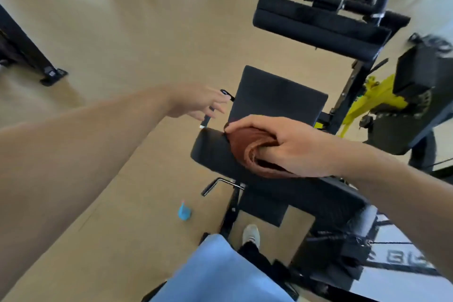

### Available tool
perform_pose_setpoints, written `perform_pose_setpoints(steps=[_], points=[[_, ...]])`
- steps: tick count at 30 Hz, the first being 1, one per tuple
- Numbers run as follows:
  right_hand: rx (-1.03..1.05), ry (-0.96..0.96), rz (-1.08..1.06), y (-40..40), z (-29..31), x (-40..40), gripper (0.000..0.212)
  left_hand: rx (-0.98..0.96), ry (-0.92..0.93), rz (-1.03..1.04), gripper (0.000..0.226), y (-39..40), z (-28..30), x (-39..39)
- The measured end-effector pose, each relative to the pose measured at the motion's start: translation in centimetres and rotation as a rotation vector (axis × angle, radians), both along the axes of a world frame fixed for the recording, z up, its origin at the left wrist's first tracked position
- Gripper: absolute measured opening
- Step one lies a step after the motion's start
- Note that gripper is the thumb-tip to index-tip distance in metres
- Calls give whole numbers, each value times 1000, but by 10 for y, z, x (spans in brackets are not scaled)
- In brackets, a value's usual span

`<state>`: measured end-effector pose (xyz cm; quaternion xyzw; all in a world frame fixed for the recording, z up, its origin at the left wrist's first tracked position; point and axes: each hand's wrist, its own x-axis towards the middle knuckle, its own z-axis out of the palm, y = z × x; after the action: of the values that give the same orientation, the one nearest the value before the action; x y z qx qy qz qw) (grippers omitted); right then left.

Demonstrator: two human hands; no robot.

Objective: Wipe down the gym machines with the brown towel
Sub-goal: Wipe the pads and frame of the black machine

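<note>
A folded brown towel [247, 147] lies pressed on the top of a black padded backrest [215, 152] of a gym machine. My right hand [289, 144] grips the towel from above, thumb tucked into its fold. My left hand [196, 102] hovers over the left side handle [207, 119] of the machine, fingers spread and near the handle; whether it touches the handle is unclear. Below the backrest, the black seat pad [277, 95] faces up. A second black pad [316, 27] sits farther away on the machine's frame.
A yellow lever and black weight housing [382, 103] stand at the right. A chrome handle [220, 182] sticks out at the lower left of the backrest. A blue spray bottle [184, 212] stands on the tan floor. Another machine's black leg [29, 61] is far left.
</note>
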<state>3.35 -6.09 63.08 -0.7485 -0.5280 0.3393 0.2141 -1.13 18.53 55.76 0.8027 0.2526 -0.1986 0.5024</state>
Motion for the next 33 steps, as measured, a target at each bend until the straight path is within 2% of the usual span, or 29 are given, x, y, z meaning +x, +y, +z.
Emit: perform_pose_setpoints(steps=[2, 5, 9, 12, 14, 18, 23, 28, 33], points=[[63, -84, -171, 2, 0, -31, 41, -45, -115, 58, 37, 0, -6, -22], [126, -354, -277, 8, -11, -75, 54, -157, -236, 160, 18, -3, -16, -54], [30, -711, -341, 7, -31, -97, 78, -181, -350, 177, 17, -10, -28, -82], [28, -907, -449, -14, -43, -109, 69, -195, -464, 174, 14, -27, -22, -92], [69, -932, -493, -28, -51, -114, 62, -114, -494, 138, 17, -45, -12, -96], [302, -985, -573, -51, -75, -124, 53, 136, -484, 142, 31, -75, -4, -95], [490, -1064, -590, -85, -126, -140, 40, 210, -535, 307, 39, -102, -14, -96], [438, -1027, -723, -74, -142, -159, 47, 205, -492, 299, 38, -104, -10, -103], [272, -810, -905, -49, -144, -200, 71, 246, -470, 199, 34, -94, -10, -105]])
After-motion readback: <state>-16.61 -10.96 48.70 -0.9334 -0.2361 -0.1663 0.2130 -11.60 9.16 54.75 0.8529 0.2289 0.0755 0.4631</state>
